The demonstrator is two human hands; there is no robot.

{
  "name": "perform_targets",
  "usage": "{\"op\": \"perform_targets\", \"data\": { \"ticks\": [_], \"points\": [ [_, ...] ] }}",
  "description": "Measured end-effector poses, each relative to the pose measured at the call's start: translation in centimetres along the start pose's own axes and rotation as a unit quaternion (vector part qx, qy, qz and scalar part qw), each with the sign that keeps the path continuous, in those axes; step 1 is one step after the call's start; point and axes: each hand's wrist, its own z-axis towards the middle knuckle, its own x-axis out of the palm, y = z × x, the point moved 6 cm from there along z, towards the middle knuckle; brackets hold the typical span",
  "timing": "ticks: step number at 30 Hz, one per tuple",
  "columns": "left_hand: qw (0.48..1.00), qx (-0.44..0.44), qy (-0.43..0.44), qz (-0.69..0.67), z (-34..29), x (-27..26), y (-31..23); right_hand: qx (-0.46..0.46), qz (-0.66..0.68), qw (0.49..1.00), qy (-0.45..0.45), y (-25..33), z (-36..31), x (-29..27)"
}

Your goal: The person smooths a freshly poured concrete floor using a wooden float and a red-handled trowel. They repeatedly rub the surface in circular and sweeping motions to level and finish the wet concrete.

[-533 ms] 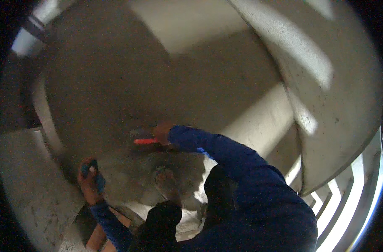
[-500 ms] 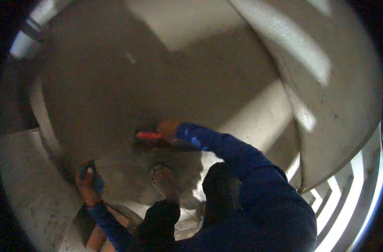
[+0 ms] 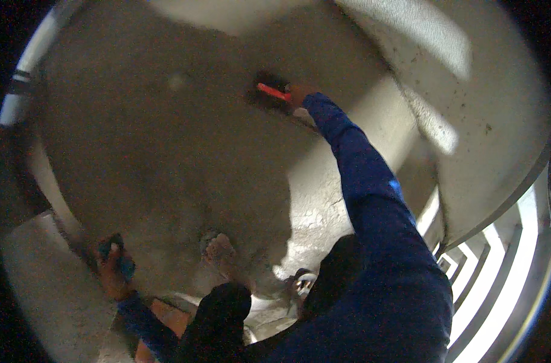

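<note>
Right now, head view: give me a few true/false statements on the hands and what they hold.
1. The right hand holds a tool with a red handle against the grey wall. True.
2. The left hand is empty. False: it grips a blue object; what it is cannot be told.
3. The right arm is stretched far forward. True.
4. Both hands are on the red-handled tool. False: only the right; the left is low, well apart.
5. A bare foot shows below. True.

Rough, matt plaster wall (image 3: pixel 166 151) under the right hand (image 3: pixel 298 94); its trowel (image 3: pixel 272 92) has a glossy red plastic handle; sleeve (image 3: pixel 372 199) is soft blue cloth.
</note>
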Motion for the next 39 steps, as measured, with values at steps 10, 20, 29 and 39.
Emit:
{"op": "perform_targets", "data": {
  "ticks": [10,20,29,39],
  "points": [
    [0.993,-0.082,-0.082,0.027,0.8,-1.7,6.3,-0.003,0.143,0.984,0.108,-2.2,-19.4,9.2],
    [0.983,-0.102,-0.103,0.113,-0.5,-10.1,9.3,0.070,-0.019,0.997,-0.034,-21.2,-8.7,13.4],
    [0.987,-0.102,-0.103,0.070,0.5,-5.2,4.4,-0.051,0.138,0.989,-0.028,7.8,8.3,-0.5],
    [0.995,-0.046,-0.053,0.070,1.6,-0.6,5.9,-0.272,0.079,0.954,0.097,25.2,-7.8,11.7]
  ]
}}
